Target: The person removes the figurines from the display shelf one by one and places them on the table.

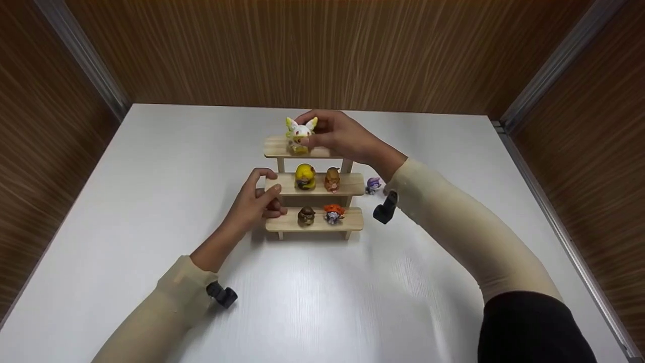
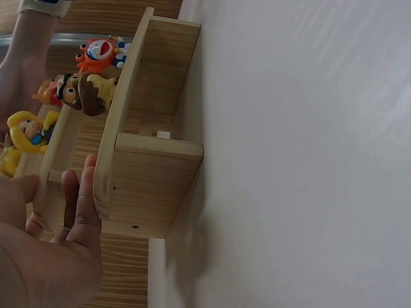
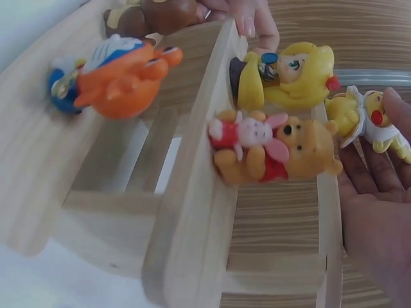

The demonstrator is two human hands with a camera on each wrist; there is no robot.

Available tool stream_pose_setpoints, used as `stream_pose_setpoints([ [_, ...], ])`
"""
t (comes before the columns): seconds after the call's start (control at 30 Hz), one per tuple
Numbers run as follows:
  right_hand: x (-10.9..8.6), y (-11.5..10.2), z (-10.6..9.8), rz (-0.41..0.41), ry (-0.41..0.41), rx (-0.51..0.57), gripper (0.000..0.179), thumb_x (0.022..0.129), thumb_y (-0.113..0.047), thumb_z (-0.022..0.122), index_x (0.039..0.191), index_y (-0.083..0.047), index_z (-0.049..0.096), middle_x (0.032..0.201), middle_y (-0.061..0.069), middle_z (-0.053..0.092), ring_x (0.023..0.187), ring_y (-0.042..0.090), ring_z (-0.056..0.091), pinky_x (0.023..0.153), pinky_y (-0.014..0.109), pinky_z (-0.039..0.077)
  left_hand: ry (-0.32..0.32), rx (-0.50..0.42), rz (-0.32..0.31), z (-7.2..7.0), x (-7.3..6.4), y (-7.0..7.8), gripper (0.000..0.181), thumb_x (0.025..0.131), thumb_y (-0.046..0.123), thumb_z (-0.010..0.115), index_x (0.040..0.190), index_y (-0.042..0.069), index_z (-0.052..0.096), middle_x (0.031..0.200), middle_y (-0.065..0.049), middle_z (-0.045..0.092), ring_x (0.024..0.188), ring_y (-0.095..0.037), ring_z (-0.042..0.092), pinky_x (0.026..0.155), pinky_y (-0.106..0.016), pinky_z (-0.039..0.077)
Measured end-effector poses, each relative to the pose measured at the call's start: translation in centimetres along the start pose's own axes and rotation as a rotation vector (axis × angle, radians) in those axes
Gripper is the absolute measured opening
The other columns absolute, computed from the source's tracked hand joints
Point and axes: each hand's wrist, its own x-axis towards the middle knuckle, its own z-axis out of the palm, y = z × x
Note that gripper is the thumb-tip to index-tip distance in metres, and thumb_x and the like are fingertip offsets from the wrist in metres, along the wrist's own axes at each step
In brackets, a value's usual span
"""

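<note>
A three-tier wooden display stand (image 1: 353, 185) carries several small figurines. On its top tier, my right hand (image 1: 347, 136) pinches a white-and-yellow figurine (image 1: 301, 131) with tall yellow-tipped ears, thumb in front and fingers behind. At the stand's left end my left hand (image 1: 252, 201) grips the middle tier, while other fingers (image 2: 88, 192) touch the bottom tier's end. The middle tier bears a yellow-haired girl figurine (image 3: 298, 74) and a Winnie-the-Pooh figurine (image 3: 295, 151) hugging a pink piglet. Below them stand a brown figurine (image 1: 306, 216) and an orange-hooded one (image 3: 125, 86).
A purple-and-white figurine (image 1: 373, 185) is on the white table (image 1: 322, 297), just right of the stand and close to my right wrist. Wood-grain panels (image 1: 322, 55) rise behind the table and along both sides.
</note>
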Motion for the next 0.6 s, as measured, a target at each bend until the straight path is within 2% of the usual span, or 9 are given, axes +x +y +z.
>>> stream_pose_setpoints([
  [0.4, -2.4, 0.8, -2.4, 0.037, 0.039, 0.015, 0.036, 0.099, -0.015, 0.073, 0.134, -0.018, 0.063, 0.126, 0.009, 0.066, 0.109, 0.021, 0.061, 0.094, 0.034, 0.053, 0.0, -0.007, 0.015, 0.0, -0.2, 0.1, 0.033, 0.108, 0.023, 0.057, 0.133, 0.01, 0.04, 0.078, -0.013, 0.065, 0.076, -0.025, 0.075, 0.071, -0.031, 0.063],
  [0.6, -3.9, 1.6, -3.6, 0.014, 0.046, 0.128, 0.035, 0.099, -0.005, 0.068, 0.133, -0.012, 0.063, 0.126, 0.011, 0.063, 0.109, 0.022, 0.059, 0.095, 0.032, 0.053, 0.0, -0.003, 0.013, 0.0, -0.2, 0.0, 0.033, 0.108, 0.023, 0.058, 0.133, 0.012, 0.04, 0.077, -0.012, 0.065, 0.077, -0.025, 0.075, 0.071, -0.032, 0.063],
])
